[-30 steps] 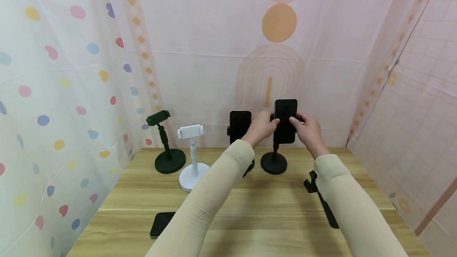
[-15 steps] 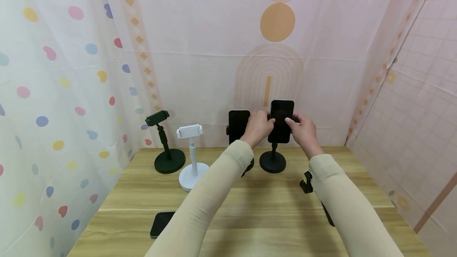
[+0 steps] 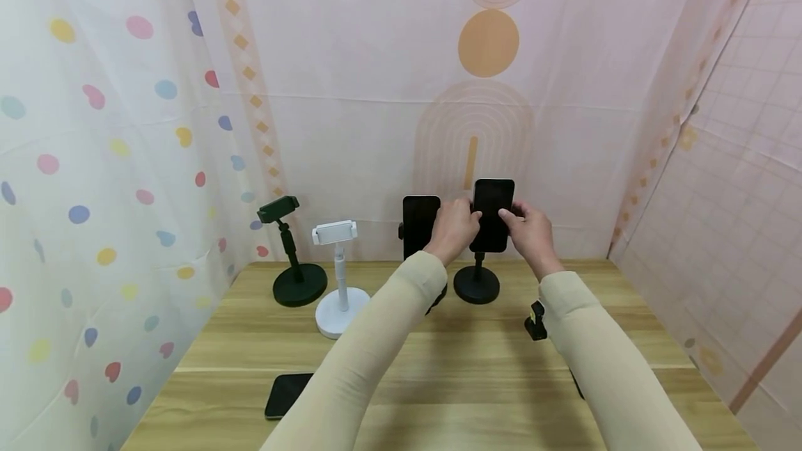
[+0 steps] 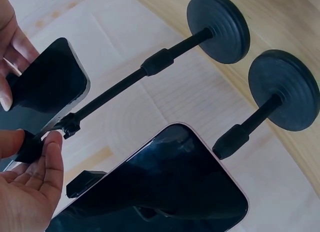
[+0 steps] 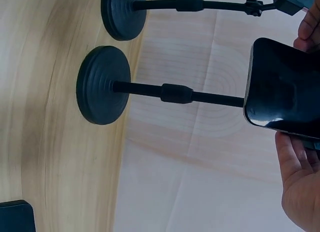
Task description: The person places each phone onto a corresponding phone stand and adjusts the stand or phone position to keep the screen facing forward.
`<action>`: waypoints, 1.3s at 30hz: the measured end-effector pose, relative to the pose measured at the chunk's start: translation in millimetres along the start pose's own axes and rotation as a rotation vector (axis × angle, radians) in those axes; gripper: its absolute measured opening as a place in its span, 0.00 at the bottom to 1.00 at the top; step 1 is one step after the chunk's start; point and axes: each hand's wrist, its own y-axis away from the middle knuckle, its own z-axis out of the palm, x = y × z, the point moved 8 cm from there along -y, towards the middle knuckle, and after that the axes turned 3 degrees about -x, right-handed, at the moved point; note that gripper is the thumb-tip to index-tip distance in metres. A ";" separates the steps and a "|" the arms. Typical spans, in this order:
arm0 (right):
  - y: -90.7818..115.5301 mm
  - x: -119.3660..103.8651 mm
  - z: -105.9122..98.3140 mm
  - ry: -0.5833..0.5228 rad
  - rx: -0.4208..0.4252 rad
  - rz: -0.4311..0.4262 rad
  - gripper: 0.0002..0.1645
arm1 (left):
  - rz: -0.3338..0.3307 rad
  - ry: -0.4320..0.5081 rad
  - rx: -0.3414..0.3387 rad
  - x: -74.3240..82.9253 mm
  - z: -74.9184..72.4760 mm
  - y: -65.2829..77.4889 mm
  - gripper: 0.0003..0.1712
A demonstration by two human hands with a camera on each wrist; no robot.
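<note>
A black smartphone [image 3: 493,211] stands upright in the clamp of a black phone stand [image 3: 477,285] at the back of the table. My left hand [image 3: 454,230] is at the phone's left edge; in the left wrist view its thumb and fingers pinch the black clamp end [image 4: 29,148]. From the right, my right hand [image 3: 532,235] grips the phone's other edge, thumb on the screen side and fingers behind. Just left, a second smartphone [image 3: 420,223] sits in another black stand, whose base [image 4: 284,90] shows in the left wrist view. My left forearm partly hides that stand in the head view.
A dark green phone stand [image 3: 299,284] and a white one [image 3: 338,308] stand at the left with bare clamps. Another phone [image 3: 287,395] lies flat at the front left. A small black stand part [image 3: 535,322] is beside my right sleeve. A patterned curtain [image 3: 351,152] hangs behind.
The held phone and both hands have shifted slightly left, and the phone now stands straighter. My right forearm has moved left, covering more of the dark object under it.
</note>
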 end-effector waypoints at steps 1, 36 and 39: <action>-0.4 0.4 0.3 0.001 0.000 -0.002 0.26 | -0.001 -0.005 0.003 -0.2 0.0 0.1 0.11; -0.5 -1.4 -1.0 0.009 -0.040 -0.017 0.26 | -0.026 -0.031 -0.027 -0.1 7.1 0.0 0.11; -0.3 -1.3 -1.0 0.003 -0.043 -0.011 0.26 | -0.026 -0.032 -0.028 -0.5 7.2 -0.4 0.11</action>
